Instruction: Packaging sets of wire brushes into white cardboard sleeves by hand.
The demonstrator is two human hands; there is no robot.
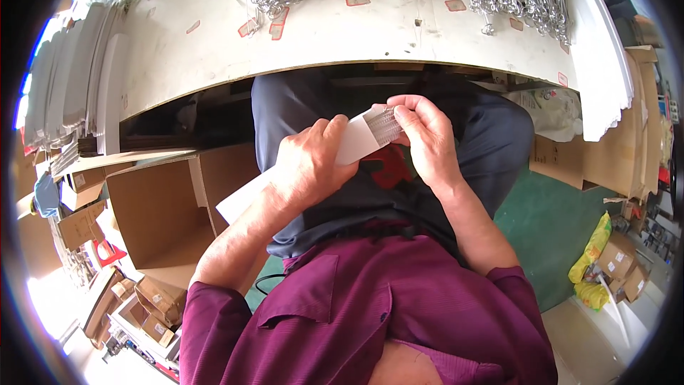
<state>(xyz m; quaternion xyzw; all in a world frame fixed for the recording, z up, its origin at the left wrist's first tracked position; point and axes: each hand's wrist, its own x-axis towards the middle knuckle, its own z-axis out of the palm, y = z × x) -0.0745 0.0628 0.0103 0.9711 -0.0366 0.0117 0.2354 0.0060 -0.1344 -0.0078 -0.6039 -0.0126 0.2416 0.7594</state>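
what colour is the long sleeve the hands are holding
White; the paper sleeve shows best in the head view, held between the left hand and right hand.

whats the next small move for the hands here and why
Probably push the metal skewers deeper into the white paper sleeve. Their ends sit bunched at its open mouth under the right hand, while the left hand grips the sleeve.

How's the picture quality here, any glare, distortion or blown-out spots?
Head view: strong fisheye bends the white table edge into an arc; dark vignette rings the frame; daylight blows out the lower-left corner; the left hand, right hand and long white paper sleeve are evenly lit and sharp.
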